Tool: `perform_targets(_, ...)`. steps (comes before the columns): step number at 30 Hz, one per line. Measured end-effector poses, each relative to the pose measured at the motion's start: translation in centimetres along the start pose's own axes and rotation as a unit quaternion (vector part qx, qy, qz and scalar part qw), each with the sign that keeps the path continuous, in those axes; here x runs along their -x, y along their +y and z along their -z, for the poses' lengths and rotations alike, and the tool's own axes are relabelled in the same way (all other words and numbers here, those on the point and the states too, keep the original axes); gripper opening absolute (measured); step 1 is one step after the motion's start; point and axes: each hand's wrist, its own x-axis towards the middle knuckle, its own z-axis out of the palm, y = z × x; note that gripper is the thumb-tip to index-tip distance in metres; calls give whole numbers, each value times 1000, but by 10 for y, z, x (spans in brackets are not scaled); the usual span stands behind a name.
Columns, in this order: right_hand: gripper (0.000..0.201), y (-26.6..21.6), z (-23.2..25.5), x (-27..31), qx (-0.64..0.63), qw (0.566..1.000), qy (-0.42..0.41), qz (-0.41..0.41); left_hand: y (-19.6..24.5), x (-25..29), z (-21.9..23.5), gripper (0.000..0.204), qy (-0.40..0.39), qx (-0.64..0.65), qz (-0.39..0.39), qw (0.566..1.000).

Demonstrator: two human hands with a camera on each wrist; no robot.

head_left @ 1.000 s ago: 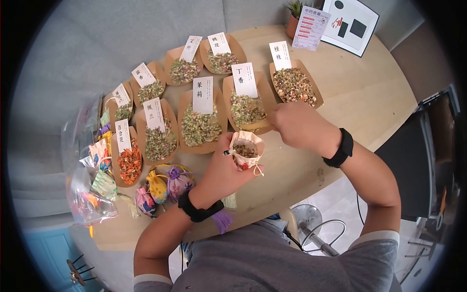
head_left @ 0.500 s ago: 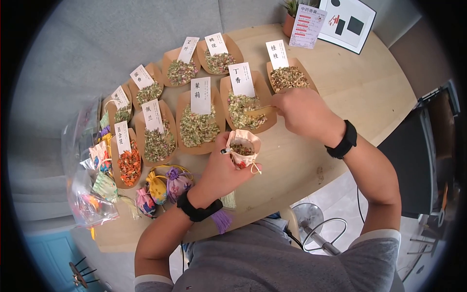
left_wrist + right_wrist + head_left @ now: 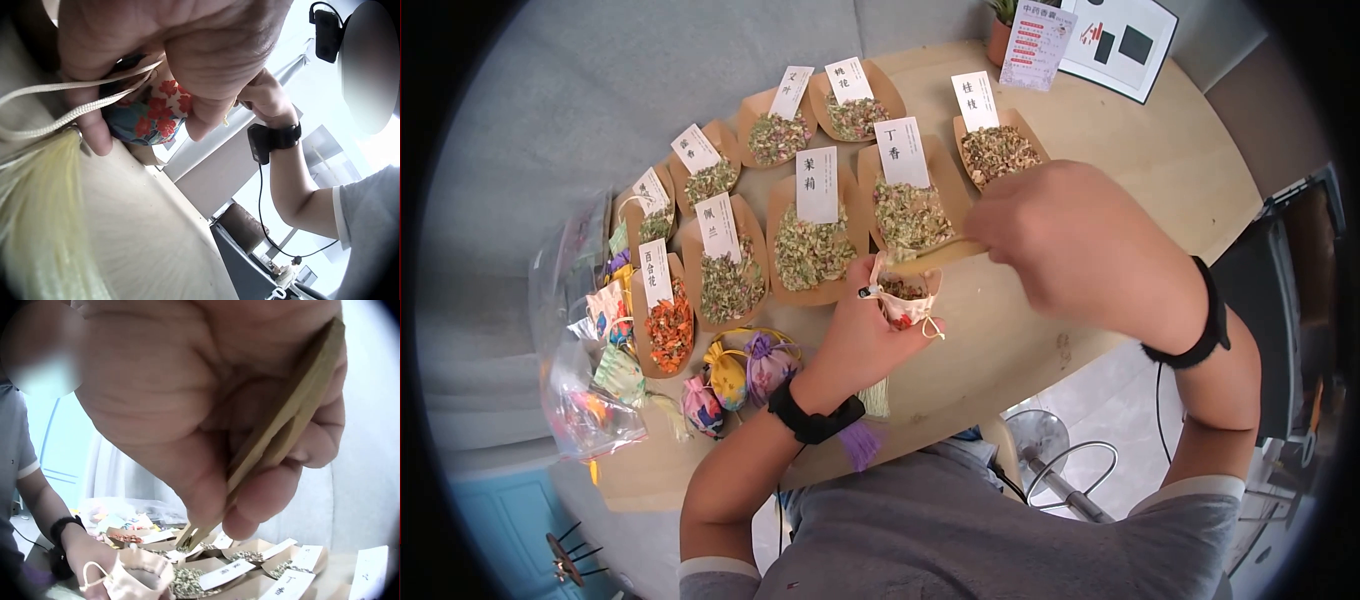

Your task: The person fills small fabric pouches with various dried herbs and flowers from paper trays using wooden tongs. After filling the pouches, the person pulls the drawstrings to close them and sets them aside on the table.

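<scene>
My left hand (image 3: 870, 340) grips a small cream drawstring pouch (image 3: 914, 300), its mouth up and dried bits inside; red flowers on blue show on it in the left wrist view. My right hand (image 3: 1070, 240) pinches a wooden tool (image 3: 930, 258), whose far end is over the pouch mouth. In the right wrist view the tool (image 3: 281, 419) looks like tongs or a scoop, with green bits at its tip, above the pouch (image 3: 139, 575). Behind the pouch is the paper tray (image 3: 960, 190) of pale green herbs with a label card (image 3: 902, 152).
Several more labelled herb trays stand behind and left, among them one of orange petals (image 3: 670, 335). Filled pouches (image 3: 726, 376) lie near the front left, beside a clear plastic bag (image 3: 565, 360). A potted plant (image 3: 1000, 40) and framed board (image 3: 1120, 45) stand at the back.
My right hand has come toward me, and the wooden tool has moved from the herb tray to over the pouch mouth. My left hand still holds the pouch in nearly the same place.
</scene>
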Motion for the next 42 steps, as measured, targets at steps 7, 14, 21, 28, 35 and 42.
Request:
perform_targets(7,8,14,5,1,14,1000,-25,0,3,2,1,81,6,22,-30,999)
perform_targets(14,10,54,-51,-9,36,986,-87,-137,0,9,7,78,-7,-29,-14,999)
perform_targets(21,10,50,-78,-10,-41,980,-149,-125,7,5,7,77,-17,-4,-9,1000)
perform_targets(28,7,37,-100,-5,-29,993,-71,-89,0,3,6,79,-16,-45,-26,999)
perform_targets(35,9,43,-99,-4,-20,995,-35,-93,0,4,8,80,-15,-64,-52,996)
perform_targets(42,14,56,-78,-4,-24,995,-12,-100,-2,1,6,80,-15,-46,-27,998)
